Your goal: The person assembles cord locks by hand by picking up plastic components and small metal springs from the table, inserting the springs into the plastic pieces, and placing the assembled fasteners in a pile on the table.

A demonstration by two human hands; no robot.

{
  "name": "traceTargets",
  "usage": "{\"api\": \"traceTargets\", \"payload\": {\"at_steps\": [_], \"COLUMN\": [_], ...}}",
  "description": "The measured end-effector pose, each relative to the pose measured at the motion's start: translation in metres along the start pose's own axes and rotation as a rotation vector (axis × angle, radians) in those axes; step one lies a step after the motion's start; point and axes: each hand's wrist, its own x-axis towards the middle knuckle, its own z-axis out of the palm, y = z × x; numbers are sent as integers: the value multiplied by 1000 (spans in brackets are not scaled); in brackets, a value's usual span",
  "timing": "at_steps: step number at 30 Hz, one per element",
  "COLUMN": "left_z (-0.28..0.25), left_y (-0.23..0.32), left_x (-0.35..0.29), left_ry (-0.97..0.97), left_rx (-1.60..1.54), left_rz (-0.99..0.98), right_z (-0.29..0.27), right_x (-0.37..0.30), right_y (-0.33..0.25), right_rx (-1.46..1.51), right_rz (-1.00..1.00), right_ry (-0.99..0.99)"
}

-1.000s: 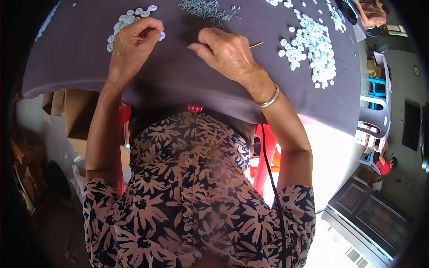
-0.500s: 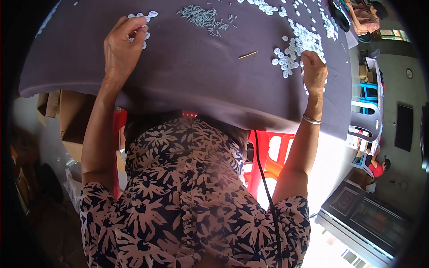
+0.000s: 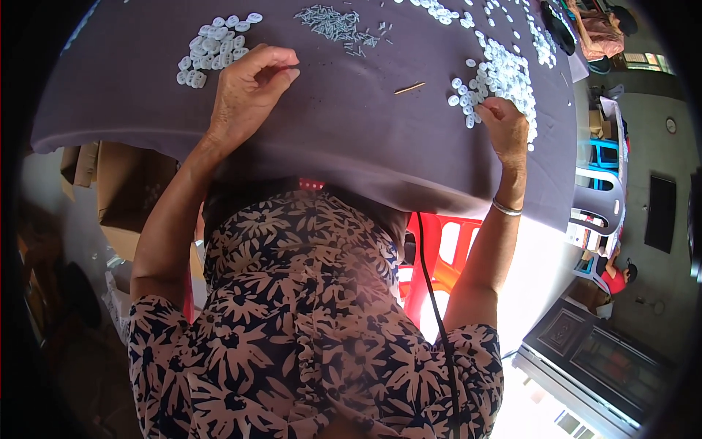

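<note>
My left hand (image 3: 252, 91) hovers over the cloth, thumb and curled fingers drawn together; whatever they may pinch is too small to make out. Just behind it lies a cluster of small round white discs (image 3: 212, 45). At the larger heap of similar white discs (image 3: 504, 69) on the right, my right hand (image 3: 506, 128) has its fingertips pinched at the near edge. What is between those fingers cannot be seen. Between the two groups, farther back, is a pile of small grey metal pins or screws (image 3: 329, 23).
A thin golden-brown stick (image 3: 409, 88) lies on the dark tablecloth (image 3: 344, 117). More white discs (image 3: 431, 9) are scattered at the far side. A red chair (image 3: 435, 241) stands below the table edge, a cardboard box (image 3: 124, 183) at left. A black cord (image 3: 431, 293) hangs in front of me.
My left hand has moved right and nearer, away from the left disc cluster, uncovering it. My right hand has shifted slightly left and nearer along the heap's edge.
</note>
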Motion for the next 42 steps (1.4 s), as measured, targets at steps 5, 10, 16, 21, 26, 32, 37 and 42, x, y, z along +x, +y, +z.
{"api": "traceTargets", "payload": {"at_steps": [5,10,16,21,26,32,37,42], "left_z": [3,1,-2,-3,-1,1,1,3], "left_y": [6,21,23,23,23,22,20,19], "left_x": [-1,-2,0,0,1,1,1,4], "left_ry": [49,10,-30,-25,-8,0,35,30], "left_rx": [-43,-130,-110,-90,-118,-128,-147,-133], "left_rz": [-53,-300,-257,-269,-285,-288,-251,-275], "right_z": [3,12,12,0,3,4,2,-1], "right_x": [-2,-4,7,15,12,9,9,24], "right_y": [-8,-9,-10,6,11,12,10,17], "right_rx": [4,22,226,122,131,136,137,172], "right_rz": [25,-22,-64,-24,-13,5,-26,64], "right_ry": [15,53,152,131,93,68,42,121]}}
